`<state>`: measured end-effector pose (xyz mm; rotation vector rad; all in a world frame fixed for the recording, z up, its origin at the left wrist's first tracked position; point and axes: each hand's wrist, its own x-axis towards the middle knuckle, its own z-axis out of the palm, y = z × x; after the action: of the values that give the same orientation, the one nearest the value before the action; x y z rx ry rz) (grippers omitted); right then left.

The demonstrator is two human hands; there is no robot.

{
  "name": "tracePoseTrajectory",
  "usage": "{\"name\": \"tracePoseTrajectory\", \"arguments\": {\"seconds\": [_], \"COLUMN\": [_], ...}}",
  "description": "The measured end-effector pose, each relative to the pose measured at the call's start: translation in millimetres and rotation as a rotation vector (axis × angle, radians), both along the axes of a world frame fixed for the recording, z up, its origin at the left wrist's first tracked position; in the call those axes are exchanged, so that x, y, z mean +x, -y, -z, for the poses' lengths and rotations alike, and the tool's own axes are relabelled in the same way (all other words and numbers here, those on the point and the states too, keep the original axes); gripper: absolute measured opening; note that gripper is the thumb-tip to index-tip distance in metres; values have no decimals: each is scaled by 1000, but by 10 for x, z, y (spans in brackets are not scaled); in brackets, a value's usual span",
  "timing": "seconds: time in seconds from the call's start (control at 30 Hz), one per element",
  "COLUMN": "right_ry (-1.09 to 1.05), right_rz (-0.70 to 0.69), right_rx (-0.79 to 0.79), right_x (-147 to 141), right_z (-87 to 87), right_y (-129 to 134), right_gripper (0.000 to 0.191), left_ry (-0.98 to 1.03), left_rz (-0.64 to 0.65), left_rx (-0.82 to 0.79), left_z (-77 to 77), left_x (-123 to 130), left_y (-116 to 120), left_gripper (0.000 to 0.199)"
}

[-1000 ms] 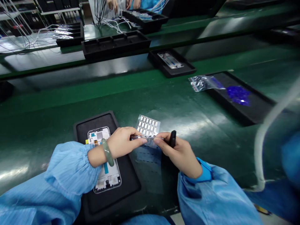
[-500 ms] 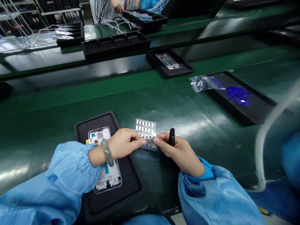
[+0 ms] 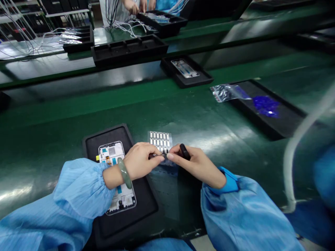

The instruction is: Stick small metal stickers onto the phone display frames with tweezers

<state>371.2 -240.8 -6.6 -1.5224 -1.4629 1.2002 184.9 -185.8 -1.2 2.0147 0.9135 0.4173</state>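
Left hand [image 3: 140, 161] and right hand [image 3: 196, 164] are close together over the green ESD mat of the table [image 3: 209, 115], fingertips nearly touching. Left fingers [image 3: 155, 157] are pinched together on a thin metal strip [image 3: 159, 155], which sits just in front of the sheet of small metal shims [image 3: 160, 141]. Right fingers [image 3: 170, 157] are closed around a black-handled tool [image 3: 184, 152]; its tip is hidden, so I can't tell whether it touches the strip.

Strip looks very light, thin and easy to bend, with a slick surface. Best hold is a light pinch at its edges. Shims look similar: tiny, flat, easy to lose. Their backing sheet is light and lies loose on the mat, so it could slide if nudged.

Left of the hands, a phone frame [image 3: 121, 198] lies in a black tray [image 3: 104, 134], with flex and exposed parts that look fragile. Left forearm crosses above it, and the jade bangle [image 3: 125, 173] hangs close over it, so that's the main obstruction.

Farther up: another frame [image 3: 184, 68] in its tray, a zip bag [image 3: 227, 92], blue parts [image 3: 266, 106] in a black tray, and a co-worker's hands [image 3: 134, 6] by the cables [image 3: 125, 28].
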Motion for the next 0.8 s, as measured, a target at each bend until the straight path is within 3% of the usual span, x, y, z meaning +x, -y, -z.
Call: {"name": "tracePoseTrajectory", "arguments": {"seconds": [0.2,0.33,0.47,0.6,0.7,0.8], "right_ry": [-94,-101,11,131,182,238], "right_rz": [-122,-122,-58,-179,-230,-175], "right_rx": [-171,-251,97,436,476,358], "right_x": [31,96,105,42,-17,-64], "right_z": [-13,10,-9,-19,-1,5], "right_y": [-103,-138,-119,-78,-76,-112], "right_gripper": [48,51,43,23,10,15], "left_ry": [-16,-21,-28,-53,-87,-116], "left_rz": [40,45,26,24,28,37], "left_rx": [41,54,73,96,128,167], "left_z": [21,39,53,74,88,92], "left_x": [-1,4,24,40,43,44], "left_y": [19,32,40,45,55,70], "left_gripper": [7,7,6,6,12,9]}}
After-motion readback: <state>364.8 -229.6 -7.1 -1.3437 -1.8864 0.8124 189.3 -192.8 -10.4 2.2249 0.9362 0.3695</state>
